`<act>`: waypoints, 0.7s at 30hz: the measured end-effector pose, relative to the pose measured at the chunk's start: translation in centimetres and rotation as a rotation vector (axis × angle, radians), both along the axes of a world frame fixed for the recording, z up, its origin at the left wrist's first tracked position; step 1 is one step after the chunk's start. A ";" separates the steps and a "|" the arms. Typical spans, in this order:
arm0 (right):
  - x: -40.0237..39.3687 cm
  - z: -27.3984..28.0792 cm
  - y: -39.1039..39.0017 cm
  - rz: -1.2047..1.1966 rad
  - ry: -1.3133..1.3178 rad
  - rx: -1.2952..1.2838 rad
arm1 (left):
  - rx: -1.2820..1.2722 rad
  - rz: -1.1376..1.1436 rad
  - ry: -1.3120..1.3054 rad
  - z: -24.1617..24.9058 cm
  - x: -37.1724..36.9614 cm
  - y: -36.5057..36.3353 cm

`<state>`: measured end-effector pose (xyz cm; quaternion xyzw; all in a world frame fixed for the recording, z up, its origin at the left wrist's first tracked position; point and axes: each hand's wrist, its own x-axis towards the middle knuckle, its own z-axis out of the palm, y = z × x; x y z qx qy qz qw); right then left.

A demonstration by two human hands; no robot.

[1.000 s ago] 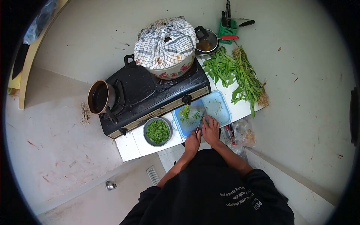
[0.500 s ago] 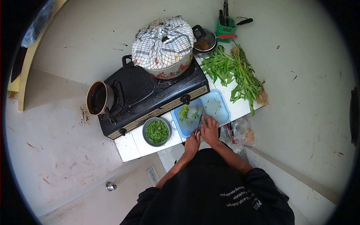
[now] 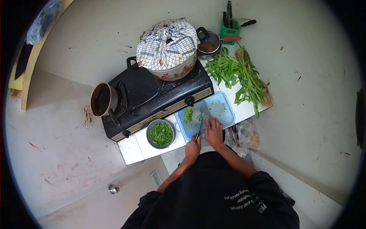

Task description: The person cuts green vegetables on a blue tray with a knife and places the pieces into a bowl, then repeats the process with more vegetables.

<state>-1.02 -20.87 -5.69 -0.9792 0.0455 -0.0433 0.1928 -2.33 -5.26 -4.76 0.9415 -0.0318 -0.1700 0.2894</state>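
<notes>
My left hand (image 3: 192,148) is closed on the handle of a knife (image 3: 199,128), whose blade points up and away across the blue cutting board (image 3: 187,129). My right hand (image 3: 214,131) lies at the board's right part beside the blade, its fingers stretched out and slightly apart; anything beneath them is hidden. Chopped greens (image 3: 187,114) sit in a small pile left of the blade, with smaller bits nearer to it. A grey bowl (image 3: 148,141) of finely cut greens (image 3: 161,134) stands left of the board.
Behind the board is a black stove (image 3: 138,88) with a cloth-covered pot (image 3: 173,71) and a small saucepan (image 3: 111,100). A light blue tray (image 3: 231,117) with scraps adjoins the board. Leafy stalks (image 3: 249,78), a pan (image 3: 207,46) and a green basket (image 3: 230,30) lie farther right.
My left hand has moved slightly left and down towards my body, and the knife has shifted with it. My right hand has stayed nearly in place.
</notes>
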 end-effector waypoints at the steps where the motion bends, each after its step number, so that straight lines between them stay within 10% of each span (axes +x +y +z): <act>1: 0.0 -0.2 -0.1 -0.006 -0.003 0.004 | -0.013 0.006 -0.008 -0.1 0.1 -0.3; 21: -0.1 -0.5 0.4 -0.031 0.009 0.016 | -0.037 0.018 0.003 1.1 2.5 -2.3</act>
